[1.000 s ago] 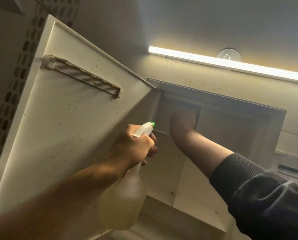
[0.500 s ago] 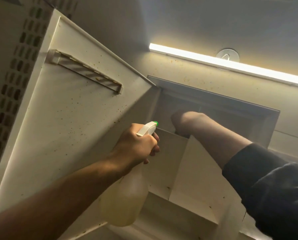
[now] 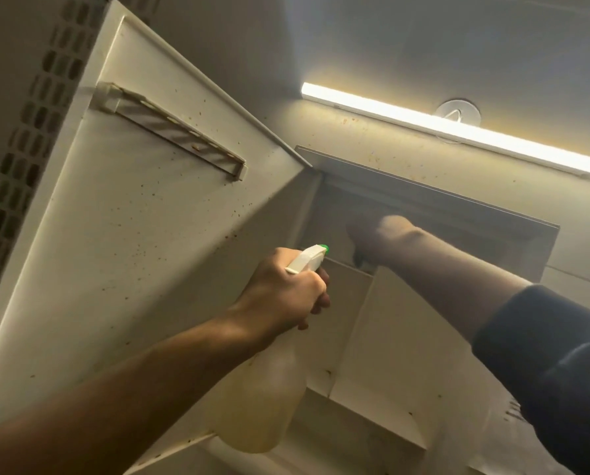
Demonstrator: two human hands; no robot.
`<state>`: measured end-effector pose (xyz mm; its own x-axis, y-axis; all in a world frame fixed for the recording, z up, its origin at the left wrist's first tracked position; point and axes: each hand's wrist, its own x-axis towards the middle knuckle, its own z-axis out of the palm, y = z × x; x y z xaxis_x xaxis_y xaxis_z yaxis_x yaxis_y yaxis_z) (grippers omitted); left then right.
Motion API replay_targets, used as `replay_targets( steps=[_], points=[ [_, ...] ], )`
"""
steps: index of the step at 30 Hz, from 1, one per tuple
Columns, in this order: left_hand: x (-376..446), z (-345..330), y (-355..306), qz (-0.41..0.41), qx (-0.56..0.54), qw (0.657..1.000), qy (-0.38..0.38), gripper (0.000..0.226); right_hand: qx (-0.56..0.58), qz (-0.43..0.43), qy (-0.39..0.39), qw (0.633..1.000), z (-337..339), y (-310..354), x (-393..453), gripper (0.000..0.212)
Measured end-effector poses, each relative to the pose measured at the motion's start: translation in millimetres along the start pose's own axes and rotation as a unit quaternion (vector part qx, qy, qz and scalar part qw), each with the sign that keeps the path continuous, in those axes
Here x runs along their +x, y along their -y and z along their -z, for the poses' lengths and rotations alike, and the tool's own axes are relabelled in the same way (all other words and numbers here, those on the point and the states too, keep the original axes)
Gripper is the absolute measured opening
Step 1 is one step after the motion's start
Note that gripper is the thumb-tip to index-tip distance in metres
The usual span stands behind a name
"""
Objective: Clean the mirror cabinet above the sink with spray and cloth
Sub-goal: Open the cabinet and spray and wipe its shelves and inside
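Note:
I look up into the open mirror cabinet (image 3: 400,337), whose pale inside is divided by shelves and partitions. My left hand (image 3: 283,289) grips the trigger head of a translucent spray bottle (image 3: 262,406) of yellowish liquid. Its white nozzle with a green tip (image 3: 316,253) points into the cabinet. My right hand (image 3: 376,238) reaches into the shadowed top compartment just under the cabinet's roof, fingers curled. A dark scrap of cloth (image 3: 358,259) shows under that hand; the rest is hidden and blurred.
The open cabinet door (image 3: 132,252) swings out at the left, speckled with brown spots, with a slotted rail (image 3: 170,135) on its inner face. A lit light strip (image 3: 458,132) and a round fitting (image 3: 458,113) sit on the wall above. Mosaic tiles (image 3: 12,149) run down the far left.
My right hand has slid from the middle compartment up and left into the top corner of the cabinet. The left hand with the bottle has barely moved.

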<state>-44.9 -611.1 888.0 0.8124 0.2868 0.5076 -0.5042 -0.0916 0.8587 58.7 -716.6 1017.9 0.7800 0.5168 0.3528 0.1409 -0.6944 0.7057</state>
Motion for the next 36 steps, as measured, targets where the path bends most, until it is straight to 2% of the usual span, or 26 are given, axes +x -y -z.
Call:
replay_targets(
  steps=[6,11,14,18,20,24,25,30,36],
  points=[
    [4,0,-1,0.005,0.013,1.000,-0.007,0.015,-0.047,0.019,-0.011,0.999,-20,21,16,0.026],
    [6,10,-2,-0.003,0.033,0.999,-0.022,0.015,0.056,0.006,0.033,0.998,-9,19,21,0.038],
    [3,13,-3,-0.004,0.032,0.999,-0.022,0.016,0.083,0.004,0.056,0.995,-5,20,12,0.033],
    [-2,13,-4,-0.001,0.033,0.999,-0.016,0.017,0.112,0.001,0.006,0.994,-9,26,-16,0.024],
    [-3,12,-5,0.003,0.025,1.000,-0.018,0.019,0.148,-0.008,-0.022,0.989,-19,30,-36,0.028],
    [-3,16,-5,0.006,0.020,0.999,-0.027,0.021,0.166,-0.014,-0.193,0.967,-59,45,-64,0.044],
    [-3,17,-5,0.005,0.020,0.999,-0.029,0.022,0.173,-0.022,-0.215,0.961,-69,48,-66,0.049],
    [-5,25,-7,0.000,0.030,0.999,-0.041,0.023,0.205,-0.079,-0.295,0.930,-92,66,-68,0.050],
    [-12,22,-8,0.001,0.042,0.998,-0.043,0.023,0.307,-0.144,-0.331,0.881,-104,87,-80,0.047]
  ],
)
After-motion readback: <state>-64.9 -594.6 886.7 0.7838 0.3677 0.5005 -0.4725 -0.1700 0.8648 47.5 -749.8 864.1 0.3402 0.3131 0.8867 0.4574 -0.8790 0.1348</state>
